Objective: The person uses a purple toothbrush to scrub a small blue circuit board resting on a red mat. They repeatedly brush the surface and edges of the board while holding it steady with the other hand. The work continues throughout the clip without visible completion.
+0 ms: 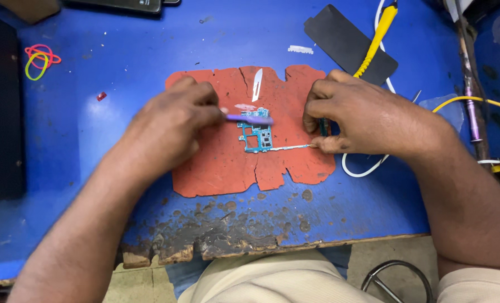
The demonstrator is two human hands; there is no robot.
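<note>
A small teal circuit board [257,136] lies in the middle of a torn red mat [216,163] on a blue table. My left hand [171,126] grips a purple tool [250,119], its tip over the top of the board. My right hand [362,115] pinches a thin silver tool [289,148] whose tip touches the board's lower right edge; a dark green stick shows between its fingers. A loose scalpel blade [257,85] rests on the mat just above the board.
A dark flat pad [340,39] and a yellow-handled tool [378,36] lie at the back right, with white and yellow cables [469,100] nearby. Coloured rubber bands [39,59] sit at the back left. The table's front edge [222,241] is worn and chipped.
</note>
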